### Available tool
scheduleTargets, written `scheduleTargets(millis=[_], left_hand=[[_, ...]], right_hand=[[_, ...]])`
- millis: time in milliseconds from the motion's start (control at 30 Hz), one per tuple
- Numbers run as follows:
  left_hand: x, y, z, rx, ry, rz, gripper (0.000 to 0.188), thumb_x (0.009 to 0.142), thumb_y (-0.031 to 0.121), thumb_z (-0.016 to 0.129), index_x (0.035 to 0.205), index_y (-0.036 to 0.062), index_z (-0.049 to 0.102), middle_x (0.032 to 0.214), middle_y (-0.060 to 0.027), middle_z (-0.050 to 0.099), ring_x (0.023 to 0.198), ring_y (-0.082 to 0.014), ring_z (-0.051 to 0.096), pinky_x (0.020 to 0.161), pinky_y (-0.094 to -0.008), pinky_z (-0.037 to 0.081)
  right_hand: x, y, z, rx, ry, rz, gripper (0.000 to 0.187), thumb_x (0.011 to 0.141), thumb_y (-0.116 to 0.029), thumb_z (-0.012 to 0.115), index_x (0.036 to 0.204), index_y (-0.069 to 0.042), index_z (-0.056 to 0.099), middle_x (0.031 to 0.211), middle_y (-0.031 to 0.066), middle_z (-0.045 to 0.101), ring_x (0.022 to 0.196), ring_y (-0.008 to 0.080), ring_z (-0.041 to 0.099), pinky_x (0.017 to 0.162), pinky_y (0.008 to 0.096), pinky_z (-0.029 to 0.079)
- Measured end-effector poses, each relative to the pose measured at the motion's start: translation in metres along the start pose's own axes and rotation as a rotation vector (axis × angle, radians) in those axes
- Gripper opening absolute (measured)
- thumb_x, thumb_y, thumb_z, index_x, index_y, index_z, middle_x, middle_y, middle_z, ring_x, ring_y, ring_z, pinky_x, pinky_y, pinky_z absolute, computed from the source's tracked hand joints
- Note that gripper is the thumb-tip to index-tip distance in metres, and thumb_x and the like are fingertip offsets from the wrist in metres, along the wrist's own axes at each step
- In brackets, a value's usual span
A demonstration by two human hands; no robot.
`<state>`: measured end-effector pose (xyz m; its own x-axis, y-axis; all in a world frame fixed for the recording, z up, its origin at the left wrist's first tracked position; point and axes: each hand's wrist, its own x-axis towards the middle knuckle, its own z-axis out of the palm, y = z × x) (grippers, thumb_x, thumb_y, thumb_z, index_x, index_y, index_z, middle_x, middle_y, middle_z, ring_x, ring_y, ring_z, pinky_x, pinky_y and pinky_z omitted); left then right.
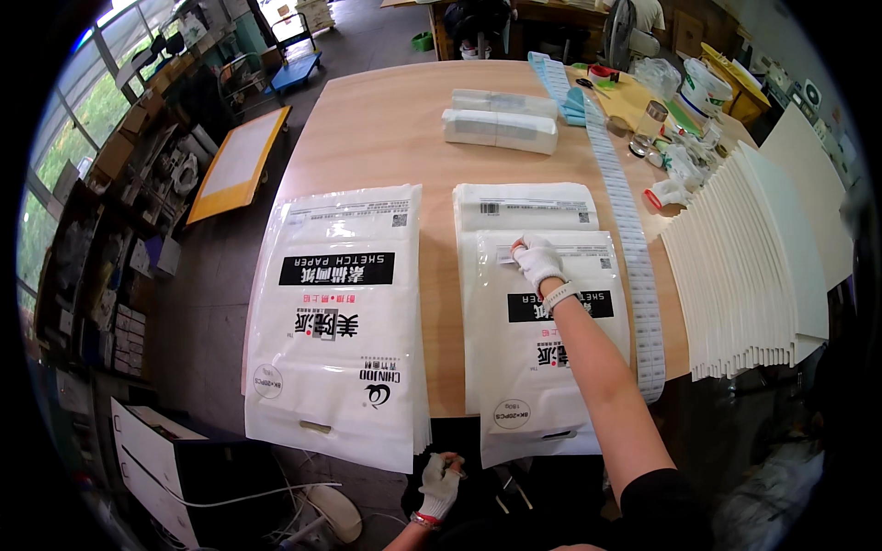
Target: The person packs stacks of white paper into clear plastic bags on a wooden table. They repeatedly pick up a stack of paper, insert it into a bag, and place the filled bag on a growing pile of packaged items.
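Observation:
My right hand (536, 261), in a white glove with bare fingertips, reaches over the right-hand stack of white plastic paper bags (501, 367). Its fingers are pinched at a small white label (506, 254) near the top bag's far edge. Whether the label is stuck down there is too small to tell. Below the table's near edge, my left hand (441, 482) hangs with curled fingers, gloved the same way; what they hold, if anything, is hidden. To the left lies another stack of printed white bags (340, 404). A long strip of labels (629, 239) runs along the right stack's side.
Two clear-wrapped white bundles (501, 130) lie at the table's far middle. Tall stacked white boards (749, 266) stand at the right edge. A glass jar (649, 127), scissors (593, 86) and a white bucket (706, 87) crowd the far right corner. A white cabinet (147, 468) stands lower left.

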<state>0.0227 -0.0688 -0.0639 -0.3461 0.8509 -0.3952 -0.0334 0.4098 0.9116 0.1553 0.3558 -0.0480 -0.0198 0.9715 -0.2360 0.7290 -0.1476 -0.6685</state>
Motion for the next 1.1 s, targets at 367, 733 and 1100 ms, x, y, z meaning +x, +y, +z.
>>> scheduleTargets(millis=[367, 733, 1100], left_hand=[[0.010, -0.014, -0.002, -0.037, -0.055, -0.078, 0.015, 0.086, 0.009, 0.053, 0.096, -0.0021, 0.053, 0.084, -0.0088, 0.061, 0.066, -0.0116, 0.057, 0.060, -0.0252, 0.048], [0.013, -0.018, 0.009, -0.054, -0.061, -0.140, 0.023, 0.082, 0.009, 0.058, 0.100, -0.0032, 0.051, 0.090, -0.0109, 0.062, 0.078, -0.0158, 0.060, 0.067, -0.0271, 0.048], [0.023, 0.005, 0.046, -0.114, -0.408, -0.054, 0.033, 0.090, 0.022, 0.051, 0.114, -0.0015, 0.052, 0.097, -0.0023, 0.059, 0.086, -0.0093, 0.051, 0.077, -0.0239, 0.042]], right_hand=[[0.025, 0.019, 0.012, -0.030, -0.026, -0.029, 0.020, 0.075, -0.026, 0.053, 0.085, -0.015, 0.065, 0.086, 0.0125, 0.064, 0.081, 0.0296, 0.060, 0.073, 0.0369, 0.047], [-0.008, -0.016, -0.006, -0.147, 0.070, -0.175, 0.017, 0.076, -0.022, 0.056, 0.076, -0.008, 0.064, 0.066, 0.0089, 0.063, 0.060, 0.0200, 0.059, 0.057, 0.0331, 0.045], [-0.024, 0.005, -0.033, -0.203, 0.250, -0.052, 0.034, 0.078, -0.030, 0.060, 0.101, -0.006, 0.053, 0.100, 0.0145, 0.059, 0.093, 0.0285, 0.057, 0.077, 0.0366, 0.045]])
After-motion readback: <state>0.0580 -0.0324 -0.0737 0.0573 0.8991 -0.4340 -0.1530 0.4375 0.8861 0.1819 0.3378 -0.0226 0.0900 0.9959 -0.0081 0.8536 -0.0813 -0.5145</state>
